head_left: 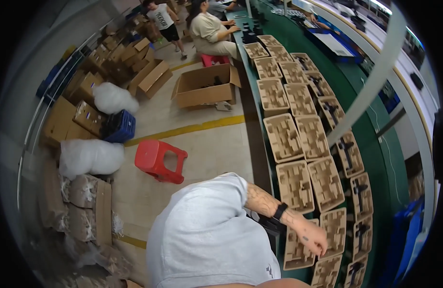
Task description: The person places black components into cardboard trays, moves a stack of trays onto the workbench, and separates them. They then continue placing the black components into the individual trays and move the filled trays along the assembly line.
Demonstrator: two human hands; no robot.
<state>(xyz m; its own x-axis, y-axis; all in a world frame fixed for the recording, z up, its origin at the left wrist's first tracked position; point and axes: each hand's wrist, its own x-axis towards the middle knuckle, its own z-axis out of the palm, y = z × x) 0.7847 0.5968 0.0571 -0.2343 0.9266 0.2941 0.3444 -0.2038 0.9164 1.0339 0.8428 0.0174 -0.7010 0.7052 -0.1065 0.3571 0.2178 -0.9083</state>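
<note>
My left hand [312, 237], with a black band on the wrist, reaches over the moulded brown pulp trays [298, 191] lined up along the green bench. Its fingers curl downward and close together over a near pulp tray [297, 258], beside the neighbouring tray [333, 230]. Whatever they may hold is hidden beneath the hand. The trays in the left and middle rows show bare moulded hollows. Dark parts [347, 150] lie in the trays of the right row. A strip of bare skin shows at the lower edge, but my right hand is out of sight.
A pale post [370, 81] rises beside the tray rows. On the floor to the left stand a red stool [156, 158], an open carton [197, 98], a blue crate [121, 127] and wrapped bundles [92, 156]. Farther off, one person [212, 31] sits at the bench and another [162, 21] walks.
</note>
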